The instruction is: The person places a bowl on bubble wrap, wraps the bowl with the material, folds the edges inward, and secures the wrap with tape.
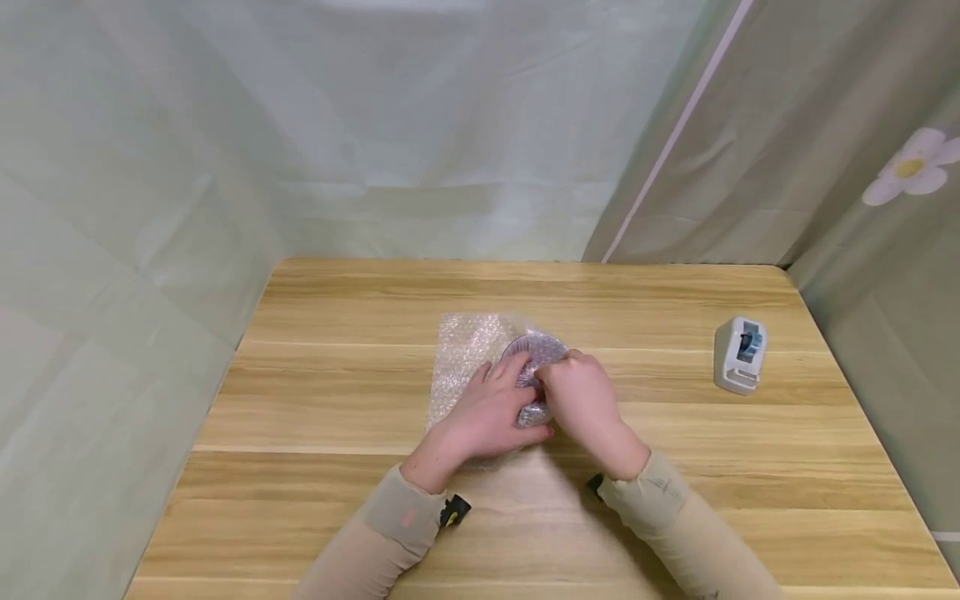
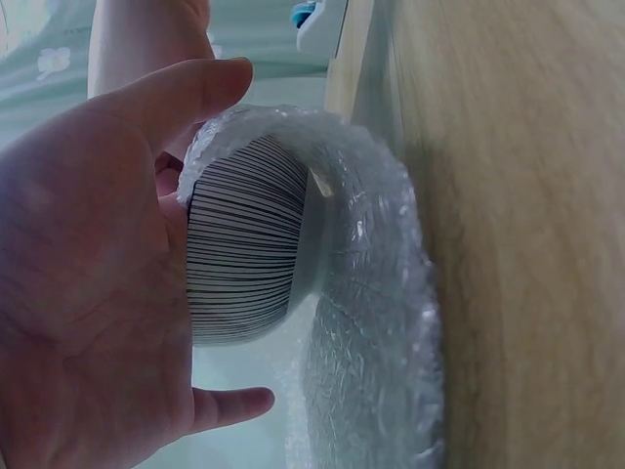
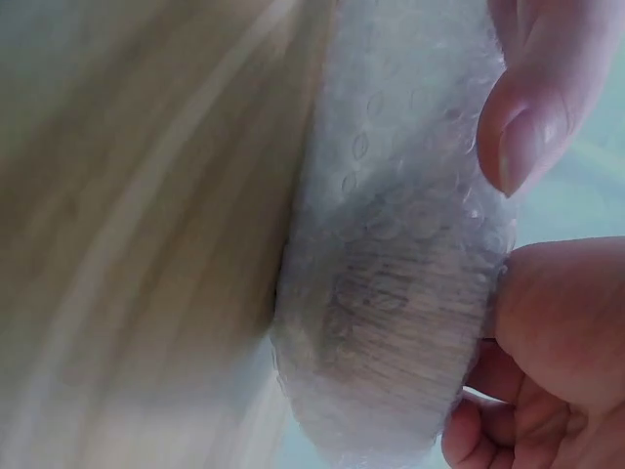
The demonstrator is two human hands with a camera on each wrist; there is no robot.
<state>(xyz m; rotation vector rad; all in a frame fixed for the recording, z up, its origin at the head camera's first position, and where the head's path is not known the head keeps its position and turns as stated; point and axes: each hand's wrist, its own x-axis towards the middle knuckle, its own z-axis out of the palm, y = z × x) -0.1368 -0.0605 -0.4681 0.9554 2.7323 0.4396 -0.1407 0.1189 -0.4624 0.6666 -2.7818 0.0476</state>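
Note:
A small bowl [image 2: 244, 254] with thin dark stripes stands upright on a sheet of bubble wrap [image 1: 461, 358]. My left hand [image 1: 487, 412] spreads over the bowl, its fingers resting at the rim and its thumb stretched toward the near side. From the right, my right hand [image 1: 585, 400] curls its fingers and pinches the wrap's edge at the rim. In the right wrist view the bubble wrap [image 3: 391, 303] covers the bowl's side, with stripes showing through. Toward the left the sheet lies flat on the table; the bowl's inside is partly hidden by the hands.
A white tape dispenser [image 1: 740, 354] with a blue roll stands at the right on the wooden table [image 1: 337, 400]. Pale curtains [image 1: 450, 150] hang behind the table and at both sides. A black device [image 1: 454, 510] is strapped beneath the left wrist.

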